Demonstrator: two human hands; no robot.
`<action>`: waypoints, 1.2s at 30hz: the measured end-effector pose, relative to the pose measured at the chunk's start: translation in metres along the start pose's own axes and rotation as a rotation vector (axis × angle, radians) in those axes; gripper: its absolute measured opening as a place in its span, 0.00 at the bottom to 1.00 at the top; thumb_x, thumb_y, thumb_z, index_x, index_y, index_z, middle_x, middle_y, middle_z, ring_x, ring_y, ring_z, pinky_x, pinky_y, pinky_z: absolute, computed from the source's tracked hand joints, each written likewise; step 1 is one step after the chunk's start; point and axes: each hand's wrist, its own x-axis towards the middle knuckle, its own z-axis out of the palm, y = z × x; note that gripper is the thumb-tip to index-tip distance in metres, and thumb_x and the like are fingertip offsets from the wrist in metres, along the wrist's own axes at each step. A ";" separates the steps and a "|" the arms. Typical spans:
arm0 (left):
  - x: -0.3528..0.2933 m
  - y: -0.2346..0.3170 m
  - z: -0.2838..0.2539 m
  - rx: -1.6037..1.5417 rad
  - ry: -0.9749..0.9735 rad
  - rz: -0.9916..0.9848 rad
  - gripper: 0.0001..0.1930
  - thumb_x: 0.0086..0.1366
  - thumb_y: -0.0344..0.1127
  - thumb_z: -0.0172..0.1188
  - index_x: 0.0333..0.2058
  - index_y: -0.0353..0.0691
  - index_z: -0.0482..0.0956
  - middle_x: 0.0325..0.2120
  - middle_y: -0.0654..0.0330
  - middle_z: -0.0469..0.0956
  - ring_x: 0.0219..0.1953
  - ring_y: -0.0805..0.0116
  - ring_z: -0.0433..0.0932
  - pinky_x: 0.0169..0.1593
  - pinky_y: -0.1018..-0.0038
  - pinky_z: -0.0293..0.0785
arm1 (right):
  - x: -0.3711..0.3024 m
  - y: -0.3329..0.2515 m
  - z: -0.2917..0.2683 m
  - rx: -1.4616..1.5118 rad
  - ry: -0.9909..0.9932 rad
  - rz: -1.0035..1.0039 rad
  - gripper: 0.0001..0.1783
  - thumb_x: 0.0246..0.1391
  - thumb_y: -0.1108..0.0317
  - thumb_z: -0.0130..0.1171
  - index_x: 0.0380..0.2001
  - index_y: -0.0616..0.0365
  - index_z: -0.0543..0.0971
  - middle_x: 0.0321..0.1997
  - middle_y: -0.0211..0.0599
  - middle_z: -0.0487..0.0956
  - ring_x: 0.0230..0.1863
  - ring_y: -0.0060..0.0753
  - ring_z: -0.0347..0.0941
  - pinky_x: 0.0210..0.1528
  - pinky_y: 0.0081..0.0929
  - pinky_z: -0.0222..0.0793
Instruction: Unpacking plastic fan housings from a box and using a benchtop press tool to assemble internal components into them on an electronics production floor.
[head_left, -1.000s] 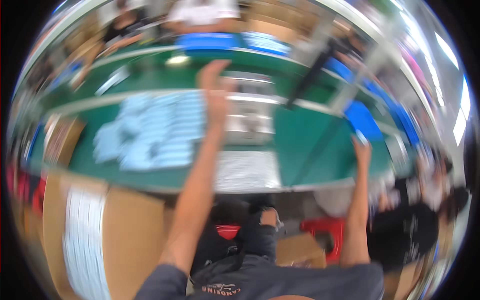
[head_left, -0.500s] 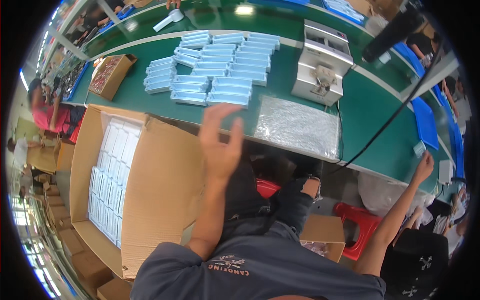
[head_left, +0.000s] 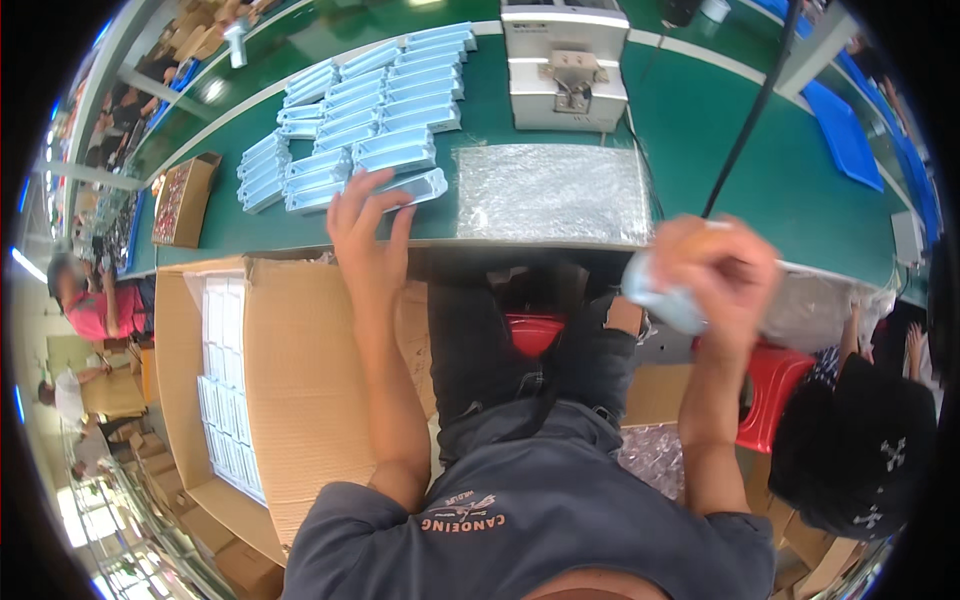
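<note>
My left hand (head_left: 368,225) is at the near edge of the green table, its thumb and fingertips around one end of a long light-blue plastic piece (head_left: 418,187). That piece lies at an angle in front of rows of similar light-blue pieces (head_left: 345,115). Over the table's front edge, right of my lap, my right hand (head_left: 722,270) is smeared by motion. Its curled fingers hold a small pale-blue piece (head_left: 664,298), too blurred to name. A sheet of bubble wrap (head_left: 552,195) lies flat on the table between my hands.
A grey metal machine (head_left: 568,85) stands behind the bubble wrap, with a black cable beside it. An open carton (head_left: 290,390) of packed pieces is at my left. A small brown box (head_left: 187,200), a blue tray (head_left: 842,135) and a red stool (head_left: 775,395) are around; a person sits at right.
My view has shifted right. My left hand has come onto the nearest light-blue piece, which now lies askew. My right hand has swung in from the far right with its small piece.
</note>
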 end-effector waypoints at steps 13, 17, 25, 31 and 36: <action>0.028 0.083 0.030 -1.625 0.132 -0.843 0.21 0.76 0.39 0.57 0.58 0.30 0.67 0.50 0.47 0.78 0.57 0.51 0.79 0.59 0.61 0.76 | 0.027 0.056 0.069 -0.416 -0.087 0.207 0.07 0.50 0.72 0.67 0.34 0.61 0.88 0.30 0.45 0.87 0.32 0.40 0.86 0.38 0.29 0.78; 0.033 0.093 0.028 -1.588 0.186 -0.821 0.21 0.76 0.38 0.56 0.59 0.30 0.65 0.52 0.42 0.77 0.57 0.50 0.79 0.58 0.61 0.77 | 0.032 0.057 0.069 -0.586 -0.094 0.274 0.08 0.51 0.71 0.67 0.34 0.61 0.88 0.31 0.44 0.87 0.32 0.37 0.86 0.40 0.27 0.78; 0.035 0.110 0.027 -1.251 0.306 -0.512 0.24 0.71 0.24 0.61 0.59 0.31 0.59 0.53 0.39 0.76 0.55 0.57 0.80 0.56 0.65 0.79 | 0.041 0.066 0.071 -0.636 -0.119 0.303 0.08 0.49 0.70 0.66 0.32 0.60 0.88 0.28 0.45 0.86 0.31 0.43 0.85 0.39 0.32 0.78; 0.047 0.110 0.031 -1.132 0.272 -0.462 0.23 0.70 0.24 0.63 0.57 0.32 0.61 0.50 0.39 0.79 0.53 0.59 0.80 0.56 0.67 0.78 | 0.039 0.074 0.075 -0.571 -0.016 0.220 0.06 0.49 0.71 0.66 0.30 0.60 0.87 0.29 0.46 0.86 0.31 0.47 0.85 0.38 0.35 0.78; 0.059 0.103 0.033 -1.186 0.236 -0.473 0.24 0.67 0.25 0.66 0.56 0.32 0.63 0.51 0.47 0.76 0.51 0.65 0.79 0.54 0.70 0.78 | 0.037 0.077 0.070 -0.596 -0.001 0.088 0.05 0.50 0.72 0.66 0.29 0.61 0.86 0.29 0.44 0.86 0.31 0.44 0.84 0.37 0.33 0.77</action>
